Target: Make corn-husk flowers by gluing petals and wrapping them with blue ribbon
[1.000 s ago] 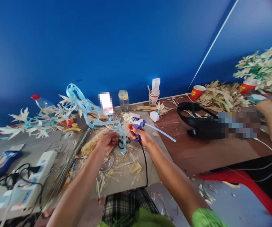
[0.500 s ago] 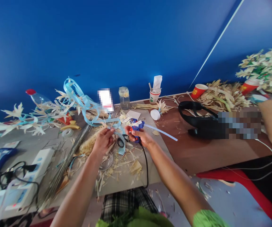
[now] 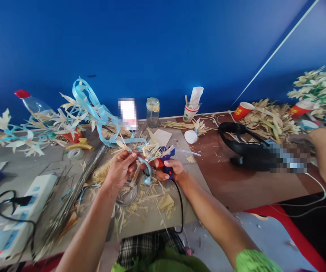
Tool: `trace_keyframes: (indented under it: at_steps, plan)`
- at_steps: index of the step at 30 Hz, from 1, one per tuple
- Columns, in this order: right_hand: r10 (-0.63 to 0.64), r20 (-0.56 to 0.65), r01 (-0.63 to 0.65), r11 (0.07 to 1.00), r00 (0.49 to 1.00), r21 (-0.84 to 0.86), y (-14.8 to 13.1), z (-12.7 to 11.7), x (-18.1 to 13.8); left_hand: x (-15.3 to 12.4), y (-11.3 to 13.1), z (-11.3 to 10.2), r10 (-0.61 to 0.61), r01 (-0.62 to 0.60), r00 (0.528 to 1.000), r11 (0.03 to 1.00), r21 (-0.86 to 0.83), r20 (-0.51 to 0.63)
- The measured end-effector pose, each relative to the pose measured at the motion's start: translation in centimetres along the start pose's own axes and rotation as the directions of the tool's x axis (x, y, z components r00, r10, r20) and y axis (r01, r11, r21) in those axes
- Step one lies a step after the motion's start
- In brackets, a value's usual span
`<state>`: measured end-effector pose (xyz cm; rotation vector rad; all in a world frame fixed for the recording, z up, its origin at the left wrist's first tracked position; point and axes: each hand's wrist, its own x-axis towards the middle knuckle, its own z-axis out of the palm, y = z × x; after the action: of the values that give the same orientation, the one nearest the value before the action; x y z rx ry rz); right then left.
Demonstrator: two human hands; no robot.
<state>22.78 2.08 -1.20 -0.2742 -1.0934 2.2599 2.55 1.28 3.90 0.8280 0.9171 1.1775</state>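
As the left hand (image 3: pixel 122 166) works just beside the right hand (image 3: pixel 172 169) above the littered table (image 3: pixel 189 211), its thumb and forefinger are pressed together, pinching the light blue ribbon (image 3: pixel 113 142); whether a husk piece is also pinched cannot be told. The ribbon loops up and away to the left, and a loose tail hangs between the hands. The right hand's fingers are curled around the handle of a blue glue gun (image 3: pixel 169 152), held over the mid-table with its cord (image 3: pixel 182 211) hanging below. A translucent glue stick (image 3: pixel 192 152) projects from its rear; pale scraps obscure its front. No brand can be read on the tool.

Writing noted: a red paper cup (image 3: pixel 242 110), tilted at the back, carries yellow characters, too small to read. A second red cup (image 3: pixel 300 108), beneath pale flowers (image 3: pixel 318 87), bears similar yellow marking. A white cup (image 3: pixel 190 114) with a red band shows a green emblem, undecipherable. The upright panel (image 3: pixel 127 111) near the lidded jar (image 3: pixel 153 116) is pixelated, its content unreadable. No lettering is legible on the power strip (image 3: pixel 35 194).
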Motion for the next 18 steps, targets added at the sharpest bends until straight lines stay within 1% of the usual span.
trace_keyframes:
  at_steps: [2,4,7,9,11,13,16,18]
  plan:
    - [-0.001,0.05,0.001,1.0,0.999,-0.003,0.1,-0.1,0.0,-0.2,0.6,0.2,0.011,-0.011,1.0,1.0,0.009,-0.017]
    - [0.005,0.064,-0.005,1.0,0.998,-0.003,0.1,0.0,-0.2,-0.5,1.5,0.4,0.042,-0.04,0.998,0.998,0.043,-0.053]
    - [0.018,0.074,-0.018,1.0,0.997,-0.009,0.0,0.3,-0.5,-0.9,3.3,0.8,0.107,-0.1,0.994,0.981,0.167,-0.036]
    - [-0.003,0.052,0.004,1.0,0.999,-0.014,-0.3,0.3,-0.8,-1.1,4.5,0.9,0.145,-0.136,0.989,0.952,0.274,-0.01]
    - [-0.039,0.003,0.039,0.999,0.999,-0.019,-0.8,0.2,-1.1,-1.2,5.5,0.8,0.163,-0.163,0.986,0.912,0.376,0.032]
    - [-0.07,-0.034,0.069,0.997,0.997,-0.033,-1.3,-0.2,-1.5,-1.1,5.9,0.4,0.208,-0.197,0.978,0.875,0.441,0.023]
    - [-0.132,-0.061,0.127,0.989,0.989,-0.069,-2.2,-1.0,-2.2,-0.9,6.0,-0.1,0.288,-0.244,0.957,0.855,0.457,-0.029]
    - [-0.168,-0.092,0.159,0.982,0.981,-0.101,-3.0,-1.4,-2.8,-0.9,5.7,0.0,0.306,-0.249,0.95,0.862,0.442,-0.063]
